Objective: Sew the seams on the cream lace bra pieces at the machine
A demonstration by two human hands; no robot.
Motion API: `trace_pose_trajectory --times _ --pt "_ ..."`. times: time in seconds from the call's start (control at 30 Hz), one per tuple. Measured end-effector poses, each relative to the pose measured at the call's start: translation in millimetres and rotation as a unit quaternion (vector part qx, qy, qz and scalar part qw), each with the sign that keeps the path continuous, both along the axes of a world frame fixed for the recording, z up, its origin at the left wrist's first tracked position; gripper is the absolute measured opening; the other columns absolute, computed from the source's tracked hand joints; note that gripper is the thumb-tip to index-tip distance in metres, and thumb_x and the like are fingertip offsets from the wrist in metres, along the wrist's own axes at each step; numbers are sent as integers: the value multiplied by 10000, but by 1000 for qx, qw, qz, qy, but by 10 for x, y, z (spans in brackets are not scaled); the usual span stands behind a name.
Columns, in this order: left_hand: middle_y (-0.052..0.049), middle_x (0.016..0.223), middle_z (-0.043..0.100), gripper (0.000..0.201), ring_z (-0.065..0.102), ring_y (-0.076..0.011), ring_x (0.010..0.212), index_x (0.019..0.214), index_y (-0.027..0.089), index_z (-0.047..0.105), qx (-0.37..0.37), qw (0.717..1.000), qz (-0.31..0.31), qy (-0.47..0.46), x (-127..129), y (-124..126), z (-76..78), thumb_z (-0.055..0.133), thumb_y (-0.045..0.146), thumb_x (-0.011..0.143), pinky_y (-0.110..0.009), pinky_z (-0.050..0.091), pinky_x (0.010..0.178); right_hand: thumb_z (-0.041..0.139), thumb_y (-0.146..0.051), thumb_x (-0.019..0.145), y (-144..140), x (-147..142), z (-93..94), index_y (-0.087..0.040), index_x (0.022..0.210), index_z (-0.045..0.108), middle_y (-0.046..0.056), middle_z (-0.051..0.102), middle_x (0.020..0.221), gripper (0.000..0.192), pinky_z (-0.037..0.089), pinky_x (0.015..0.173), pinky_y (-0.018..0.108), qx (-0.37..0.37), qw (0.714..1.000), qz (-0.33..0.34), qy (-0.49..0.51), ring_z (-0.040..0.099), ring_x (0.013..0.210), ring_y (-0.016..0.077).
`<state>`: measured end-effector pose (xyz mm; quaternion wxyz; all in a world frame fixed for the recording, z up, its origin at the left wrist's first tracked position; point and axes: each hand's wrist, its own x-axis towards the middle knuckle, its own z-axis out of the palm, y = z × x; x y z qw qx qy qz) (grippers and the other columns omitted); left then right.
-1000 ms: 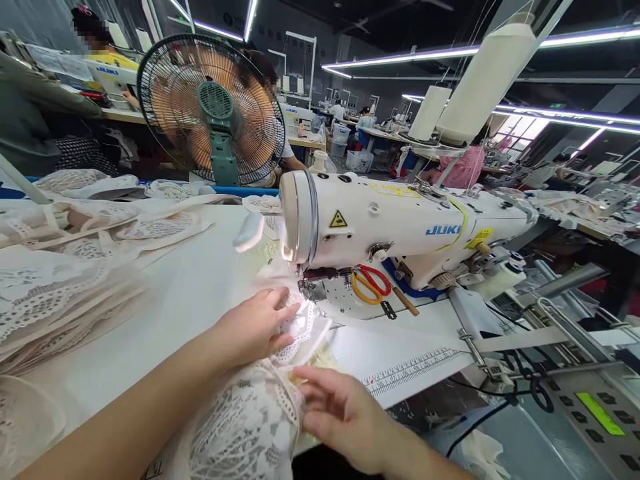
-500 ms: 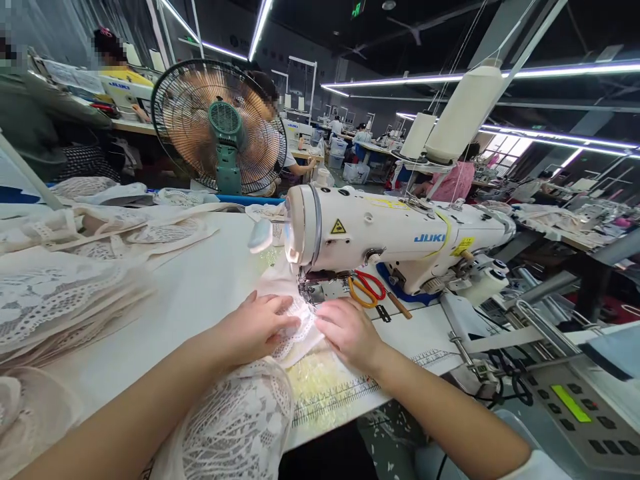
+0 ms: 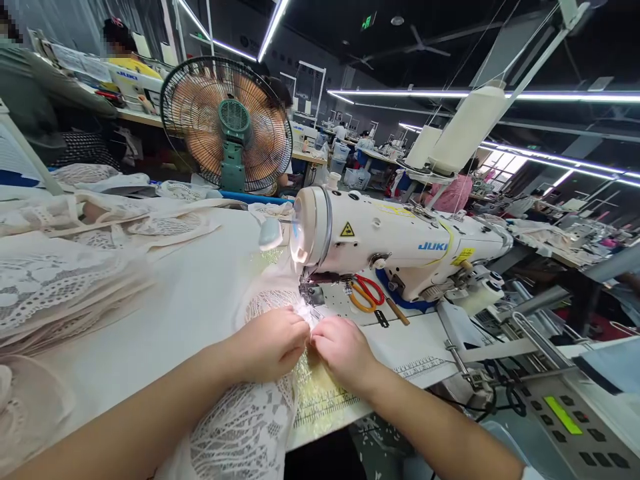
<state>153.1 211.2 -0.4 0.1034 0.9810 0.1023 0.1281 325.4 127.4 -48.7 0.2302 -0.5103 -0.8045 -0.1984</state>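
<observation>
Head view: sewing machine (image 3: 395, 233) is standing just beyond the fingers, showing blue "JUKI" lettering (image 3: 433, 247) and a yellow warning triangle (image 3: 347, 230). Lace fabric (image 3: 245, 433) is lying under and nearside of them. Left hand (image 3: 274, 343), flatter earlier, and right hand (image 3: 346, 352) are now pinching it, close together.

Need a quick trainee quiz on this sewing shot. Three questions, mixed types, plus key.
1. True or false: the left hand and right hand are close together, near the needle end of the sewing machine.
2. Which patterned material lies under the left hand? A) denim B) lace C) leather
3. Fill in: the blue lettering on the machine reads ____.

Key: 1. True 2. B 3. JUKI
</observation>
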Motion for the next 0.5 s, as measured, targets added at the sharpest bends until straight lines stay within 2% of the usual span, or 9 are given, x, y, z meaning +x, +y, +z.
trace_pose_trajectory --times 0.07,0.2,0.3,0.4,0.5 --pt "-24 722 594 39 538 -184 660 732 193 547 3 999 3 34 22 13 -20 546 155 727 -316 461 661 502 -143 837 35 6 -7 -181 612 578 7 595 640 241 342 565 288 1 1000 -11 -17 493 667 154" --pt "-44 788 590 159 535 -209 725 886 190 604 40 998 23 41 33 71 -86 570 150 736 -331 445 677 530 -152 831 87 15 -27 -180 610 579 14 606 654 228 335 569 292 -21 999 -22 -39 499 678 158" --pt "-47 792 590 139 528 -194 714 803 191 627 69 997 26 23 28 113 -120 520 108 770 -321 434 669 517 -144 852 93 -1 -43 -177 659 598 15 631 709 211 351 615 292 -28 999 -24 -28 515 732 157" --pt "-64 896 632 163 561 -195 771 727 180 626 74 997 -1 16 36 148 -140 497 121 807 -341 440 720 474 -119 877 79 -25 -50 -167 707 615 24 654 776 226 364 664 291 -13 1000 -18 -15 522 786 155" --pt "-61 941 666 206 593 -209 854 816 185 642 73 997 -15 28 48 170 -150 449 123 852 -414 420 858 437 -101 886 62 -45 -48 -145 794 638 45 662 819 225 370 674 301 -2 1000 -20 -13 518 809 165"
